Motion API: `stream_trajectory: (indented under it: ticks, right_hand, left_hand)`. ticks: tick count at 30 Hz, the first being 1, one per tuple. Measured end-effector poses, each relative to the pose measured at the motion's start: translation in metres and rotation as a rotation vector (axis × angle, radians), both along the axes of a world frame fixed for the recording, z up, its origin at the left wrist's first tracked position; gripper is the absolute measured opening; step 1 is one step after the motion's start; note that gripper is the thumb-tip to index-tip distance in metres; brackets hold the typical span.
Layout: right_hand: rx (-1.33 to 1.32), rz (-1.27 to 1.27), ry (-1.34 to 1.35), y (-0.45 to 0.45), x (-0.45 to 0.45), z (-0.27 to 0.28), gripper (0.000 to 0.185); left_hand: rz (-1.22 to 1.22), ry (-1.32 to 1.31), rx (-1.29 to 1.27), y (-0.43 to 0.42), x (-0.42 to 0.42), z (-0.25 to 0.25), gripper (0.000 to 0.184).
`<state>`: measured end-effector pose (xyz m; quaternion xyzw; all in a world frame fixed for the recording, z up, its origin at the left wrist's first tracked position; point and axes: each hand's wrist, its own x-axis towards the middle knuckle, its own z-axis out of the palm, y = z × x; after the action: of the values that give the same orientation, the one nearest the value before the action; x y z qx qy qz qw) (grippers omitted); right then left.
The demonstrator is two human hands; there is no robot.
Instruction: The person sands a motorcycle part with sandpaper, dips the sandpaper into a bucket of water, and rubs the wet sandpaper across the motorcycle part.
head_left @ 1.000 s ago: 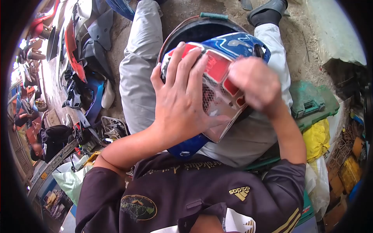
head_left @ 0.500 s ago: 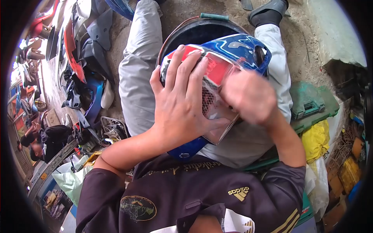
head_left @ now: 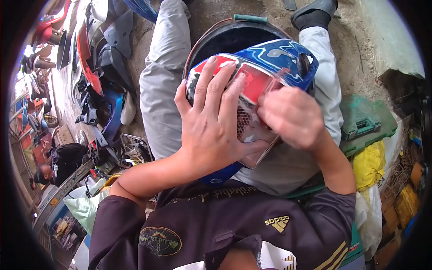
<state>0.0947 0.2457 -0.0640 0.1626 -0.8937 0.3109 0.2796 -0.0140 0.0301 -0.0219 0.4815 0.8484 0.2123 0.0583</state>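
Observation:
A glossy blue plastic panel (head_left: 275, 55), which looks like a motorcycle fairing, lies across my lap and over a black bucket (head_left: 219, 44). On its face is a red and white sticker (head_left: 255, 81) with a dark mesh pattern; clear film reaches past its lower edge. My left hand (head_left: 209, 110) lies flat on the sticker with fingers spread. At the sticker's right edge, my right hand (head_left: 291, 117) is closed, its fingertips pressed together against the panel. What those fingers pinch, if anything, is hidden.
To the right lie a green tool case (head_left: 360, 123) and a yellow bag (head_left: 368, 164). Loose fairing parts (head_left: 114, 67) are piled on the left. Another person (head_left: 67, 162) sits farther off to the left. The bucket's handle has a green grip (head_left: 250, 19).
My right hand, blurred before, shows more sharply and sits slightly lower along the sticker's right edge. My left hand stays spread on the sticker. The whole view has shifted slightly.

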Motion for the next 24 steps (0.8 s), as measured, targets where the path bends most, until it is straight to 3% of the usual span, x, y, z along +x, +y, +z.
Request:
stream_trajectory:
  ticks: [4, 8, 11, 15, 18, 21, 24]
  right_hand:
    - [-0.054, -0.099, 0.008, 0.030, -0.014, -0.023, 0.023]
    - [0.003, 0.068, 0.067, -0.008, 0.001, -0.004, 0.030]
    - [-0.051, -0.067, 0.007, 0.036, -0.011, -0.032, 0.030]
    - [-0.067, 0.070, 0.003, 0.001, 0.003, -0.007, 0.032]
    - [-0.055, -0.074, -0.007, 0.036, -0.008, -0.035, 0.028]
    - [-0.018, 0.064, 0.028, 0.000, 0.003, -0.004, 0.030]
    - [-0.027, -0.023, -0.009, 0.027, -0.008, -0.016, 0.033]
  left_hand:
    - [-0.028, 0.052, -0.082, 0.004, 0.000, 0.006, 0.132]
    - [-0.012, 0.078, -0.042, 0.002, 0.003, 0.002, 0.127]
    - [-0.004, 0.033, -0.064, 0.006, 0.000, 0.004, 0.127]
    - [-0.013, 0.045, -0.035, 0.002, 0.001, -0.001, 0.129]
    - [-0.006, 0.036, -0.058, 0.002, 0.002, 0.002, 0.128]
    - [-0.007, 0.043, -0.044, 0.008, -0.003, 0.002, 0.128]
    - [-0.015, 0.034, -0.071, 0.006, -0.002, 0.005, 0.128]
